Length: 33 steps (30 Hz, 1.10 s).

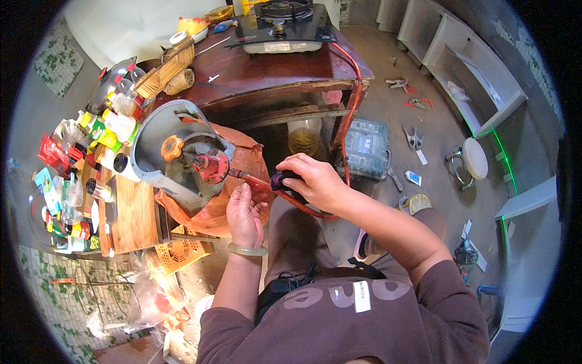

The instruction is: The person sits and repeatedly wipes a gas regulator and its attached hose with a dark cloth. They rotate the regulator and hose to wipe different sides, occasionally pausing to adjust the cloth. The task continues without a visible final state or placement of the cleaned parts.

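A gas cylinder with a grey collar stands before me, wrapped in orange covering. Inside its collar are an orange valve knob and a red gas regulator. A red-orange gas hose runs from the regulator past my hands and up to a glass-topped gas stove. My left hand is at the hose close to the regulator, fingertips near it; its exact grip cannot be told. My right hand holds a dark, purplish bundled object against the hose; whether it is a cloth cannot be told.
Bottles and packets crowd a wooden board on the left. A dark red wooden table stands ahead. A green-grey plastic case, spring clamps and a round white stool are on the floor at right.
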Tool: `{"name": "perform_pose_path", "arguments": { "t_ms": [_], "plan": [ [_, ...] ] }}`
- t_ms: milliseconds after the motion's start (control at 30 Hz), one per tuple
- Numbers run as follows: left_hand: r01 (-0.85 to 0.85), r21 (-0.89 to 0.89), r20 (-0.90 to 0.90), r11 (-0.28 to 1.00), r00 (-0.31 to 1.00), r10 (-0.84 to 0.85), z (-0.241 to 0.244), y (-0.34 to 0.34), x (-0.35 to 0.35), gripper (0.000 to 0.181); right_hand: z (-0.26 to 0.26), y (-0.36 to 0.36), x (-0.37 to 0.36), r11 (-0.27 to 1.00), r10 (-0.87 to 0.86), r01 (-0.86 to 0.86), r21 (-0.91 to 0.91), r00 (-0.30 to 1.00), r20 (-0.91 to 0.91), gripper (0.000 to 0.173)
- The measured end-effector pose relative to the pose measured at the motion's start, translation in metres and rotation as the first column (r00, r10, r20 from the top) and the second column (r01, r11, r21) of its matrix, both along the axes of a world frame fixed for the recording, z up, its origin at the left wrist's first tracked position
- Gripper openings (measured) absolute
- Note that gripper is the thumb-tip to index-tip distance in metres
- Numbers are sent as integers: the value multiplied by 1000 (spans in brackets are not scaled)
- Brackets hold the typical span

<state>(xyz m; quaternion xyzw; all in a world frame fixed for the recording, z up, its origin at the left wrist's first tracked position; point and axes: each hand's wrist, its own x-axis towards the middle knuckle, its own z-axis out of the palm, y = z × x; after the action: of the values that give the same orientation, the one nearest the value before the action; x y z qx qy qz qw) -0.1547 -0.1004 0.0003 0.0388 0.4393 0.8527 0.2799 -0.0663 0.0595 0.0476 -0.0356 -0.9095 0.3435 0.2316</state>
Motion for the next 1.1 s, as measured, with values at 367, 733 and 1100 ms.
{"name": "perform_pose_path", "arguments": {
  "t_ms": [367, 733, 1100],
  "plan": [
    [-14, 20, 26, 1000, 1000, 13, -3, 2, -10, 12, 4, -17, -38, 993, -3, 5, 119, 1000, -17, 18],
    [-42, 17, -28, 999, 999, 43, 3, 0, -25, 12, -12, -7, -69, 967, 38, 30, -253, 965, 259, 21],
    [-25, -30, -34, 999, 999, 24, -8, -2, -35, 12, 7, -11, -93, 962, 75, 65, -267, 872, 484, 23]
  ]
}}
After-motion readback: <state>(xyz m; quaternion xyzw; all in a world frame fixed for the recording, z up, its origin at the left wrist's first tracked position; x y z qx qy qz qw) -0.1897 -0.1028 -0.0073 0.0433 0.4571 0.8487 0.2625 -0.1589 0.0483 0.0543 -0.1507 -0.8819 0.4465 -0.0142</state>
